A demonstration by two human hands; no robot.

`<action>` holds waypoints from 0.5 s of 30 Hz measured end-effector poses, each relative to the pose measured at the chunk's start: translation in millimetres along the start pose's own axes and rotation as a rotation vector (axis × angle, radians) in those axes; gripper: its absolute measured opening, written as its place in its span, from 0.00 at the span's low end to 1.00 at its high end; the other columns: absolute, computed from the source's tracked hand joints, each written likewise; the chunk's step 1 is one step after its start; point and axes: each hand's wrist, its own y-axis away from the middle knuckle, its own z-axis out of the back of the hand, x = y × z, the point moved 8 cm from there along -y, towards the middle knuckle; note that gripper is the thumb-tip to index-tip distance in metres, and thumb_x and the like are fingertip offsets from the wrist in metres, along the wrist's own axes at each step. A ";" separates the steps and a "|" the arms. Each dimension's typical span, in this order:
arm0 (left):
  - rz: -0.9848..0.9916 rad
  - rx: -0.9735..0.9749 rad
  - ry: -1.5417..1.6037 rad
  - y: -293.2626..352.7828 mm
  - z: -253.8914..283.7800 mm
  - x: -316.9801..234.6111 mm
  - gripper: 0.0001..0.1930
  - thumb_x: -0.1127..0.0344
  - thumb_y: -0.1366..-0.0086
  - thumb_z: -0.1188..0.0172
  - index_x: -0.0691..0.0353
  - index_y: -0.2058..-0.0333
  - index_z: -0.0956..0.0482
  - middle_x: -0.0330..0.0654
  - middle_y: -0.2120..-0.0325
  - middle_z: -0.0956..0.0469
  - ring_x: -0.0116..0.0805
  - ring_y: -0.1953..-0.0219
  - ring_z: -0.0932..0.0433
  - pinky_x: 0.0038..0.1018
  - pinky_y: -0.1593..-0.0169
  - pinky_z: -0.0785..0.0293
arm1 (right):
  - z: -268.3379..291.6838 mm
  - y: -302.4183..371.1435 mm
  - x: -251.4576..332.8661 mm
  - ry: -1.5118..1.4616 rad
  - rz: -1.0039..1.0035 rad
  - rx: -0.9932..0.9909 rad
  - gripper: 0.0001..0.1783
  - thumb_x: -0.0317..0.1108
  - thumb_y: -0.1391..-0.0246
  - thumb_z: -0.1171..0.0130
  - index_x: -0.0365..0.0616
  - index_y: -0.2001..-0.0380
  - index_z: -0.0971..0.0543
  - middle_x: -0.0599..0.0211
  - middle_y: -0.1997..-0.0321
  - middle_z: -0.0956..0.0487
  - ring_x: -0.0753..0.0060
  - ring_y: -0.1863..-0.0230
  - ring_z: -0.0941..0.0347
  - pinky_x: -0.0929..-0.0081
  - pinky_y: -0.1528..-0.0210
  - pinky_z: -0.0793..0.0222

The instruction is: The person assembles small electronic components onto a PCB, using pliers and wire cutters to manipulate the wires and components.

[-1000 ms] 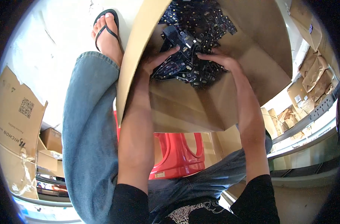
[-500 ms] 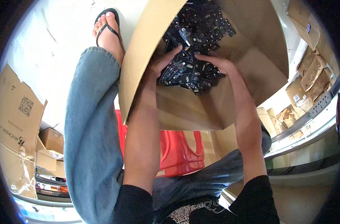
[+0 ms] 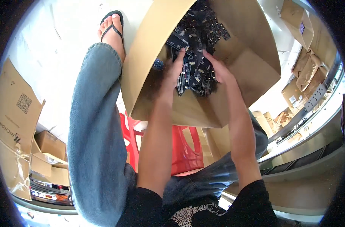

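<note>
A large cardboard box (image 3: 153, 39) stands tilted in front of me, its inside facing me. Many small black circuit boards (image 3: 201, 28) lie heaped within. My left hand (image 3: 174, 72) grips the left side of a bunch of these boards, its thumb lying on top. From the other side my right hand (image 3: 221, 71) presses against the same bunch, thumb also up. The fingers of both hands are mostly hidden under and behind the boards. A few more boards show in the shadow beside my left wrist.
A red plastic stool (image 3: 185, 160) is below the box, between my legs. Cardboard cartons (image 3: 19, 113) stand at the left. Crumpled brown paper (image 3: 306, 72) and a metal-edged conveyor or bench (image 3: 305, 162) are at the right. My sandalled foot (image 3: 112, 32) rests beside the box.
Both hands have drawn closer together around the boards, the left one moving right. The bunch between them looks narrower, and dark space has opened at its left. The view has shifted slightly.
</note>
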 end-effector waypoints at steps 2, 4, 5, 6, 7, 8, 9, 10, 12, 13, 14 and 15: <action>-0.075 -0.095 -0.048 17.7 -22.5 -2.9 0.35 0.39 0.37 0.40 0.65 0.45 0.24 0.50 0.50 0.21 0.43 0.48 0.23 0.34 0.42 0.32 | 7.1 3.0 -2.1 0.053 0.074 -0.109 0.35 0.57 0.42 0.39 0.42 0.42 0.27 0.63 0.48 0.20 0.70 0.52 0.23 0.69 0.46 0.27; -0.179 -0.111 -0.008 29.6 -30.7 -11.5 0.34 0.40 0.37 0.40 0.65 0.45 0.24 0.51 0.48 0.22 0.44 0.46 0.24 0.35 0.41 0.32 | 4.7 7.3 6.5 0.123 0.193 -0.137 0.43 0.58 0.47 0.35 0.36 0.38 0.31 0.58 0.41 0.24 0.65 0.44 0.28 0.69 0.39 0.36; -0.201 -0.160 -0.020 35.7 -27.6 -12.6 0.35 0.39 0.36 0.42 0.65 0.44 0.25 0.53 0.47 0.23 0.44 0.45 0.25 0.35 0.41 0.33 | -6.0 13.3 7.4 0.107 0.224 -0.152 0.44 0.57 0.47 0.35 0.36 0.37 0.32 0.57 0.41 0.25 0.64 0.44 0.29 0.70 0.39 0.37; -0.217 -0.198 -0.044 39.7 -24.6 -15.2 0.35 0.39 0.36 0.43 0.65 0.44 0.25 0.52 0.47 0.22 0.44 0.45 0.25 0.34 0.41 0.33 | -13.8 22.9 9.6 0.152 0.254 -0.171 0.46 0.58 0.48 0.34 0.35 0.37 0.33 0.55 0.41 0.25 0.64 0.43 0.29 0.69 0.38 0.37; -0.242 -0.228 -0.064 42.5 -28.9 -21.7 0.35 0.39 0.36 0.44 0.64 0.43 0.26 0.52 0.47 0.22 0.44 0.45 0.25 0.34 0.41 0.33 | 3.5 10.9 6.2 0.196 0.318 -0.236 0.45 0.58 0.49 0.34 0.34 0.38 0.33 0.56 0.43 0.24 0.65 0.45 0.28 0.70 0.40 0.36; -0.199 -0.317 -0.193 56.1 -26.8 -24.7 0.35 0.39 0.35 0.45 0.64 0.42 0.26 0.52 0.48 0.22 0.46 0.46 0.24 0.34 0.42 0.32 | -6.6 19.2 10.3 0.235 0.360 -0.304 0.44 0.57 0.49 0.34 0.34 0.39 0.32 0.57 0.44 0.23 0.67 0.46 0.27 0.71 0.41 0.35; -0.199 -0.289 -0.135 69.8 -34.9 -27.3 0.34 0.39 0.35 0.46 0.64 0.43 0.26 0.52 0.48 0.22 0.46 0.46 0.24 0.35 0.42 0.32 | -12.8 38.3 10.0 0.216 0.345 -0.204 0.40 0.54 0.48 0.33 0.35 0.41 0.29 0.60 0.48 0.21 0.70 0.50 0.26 0.73 0.44 0.33; -0.214 -0.258 -0.075 82.7 -41.2 -37.7 0.34 0.39 0.35 0.46 0.63 0.44 0.25 0.53 0.48 0.22 0.47 0.46 0.23 0.35 0.42 0.32 | -14.6 40.9 10.3 0.186 0.374 -0.242 0.36 0.52 0.47 0.33 0.37 0.43 0.27 0.62 0.50 0.21 0.71 0.53 0.25 0.74 0.47 0.32; -0.284 -0.173 -0.051 72.2 -52.1 -33.1 0.33 0.39 0.35 0.46 0.64 0.47 0.23 0.55 0.51 0.20 0.49 0.47 0.23 0.35 0.42 0.32 | -15.2 54.0 15.0 0.089 0.480 -0.240 0.25 0.45 0.44 0.34 0.42 0.49 0.22 0.68 0.57 0.19 0.77 0.59 0.25 0.78 0.54 0.30; -0.288 -0.170 -0.071 81.4 -55.8 -36.6 0.32 0.38 0.35 0.46 0.64 0.48 0.22 0.56 0.52 0.20 0.49 0.47 0.23 0.35 0.42 0.32 | -13.8 62.0 15.9 0.062 0.518 -0.270 0.22 0.44 0.44 0.34 0.42 0.51 0.22 0.70 0.59 0.20 0.79 0.61 0.26 0.79 0.56 0.31; -0.301 -0.119 -0.105 77.0 -62.2 -35.3 0.32 0.39 0.36 0.45 0.64 0.49 0.22 0.56 0.53 0.20 0.50 0.48 0.23 0.35 0.43 0.32 | -12.3 70.0 17.3 0.036 0.556 -0.301 0.20 0.43 0.43 0.35 0.42 0.53 0.21 0.71 0.61 0.20 0.80 0.63 0.26 0.79 0.59 0.31; -0.323 -0.085 -0.129 80.5 -67.9 -37.1 0.32 0.39 0.36 0.45 0.64 0.48 0.22 0.56 0.53 0.20 0.51 0.48 0.23 0.35 0.43 0.32 | -9.8 76.8 16.0 -0.051 0.563 -0.323 0.18 0.42 0.42 0.36 0.43 0.54 0.21 0.73 0.61 0.20 0.82 0.64 0.27 0.80 0.60 0.31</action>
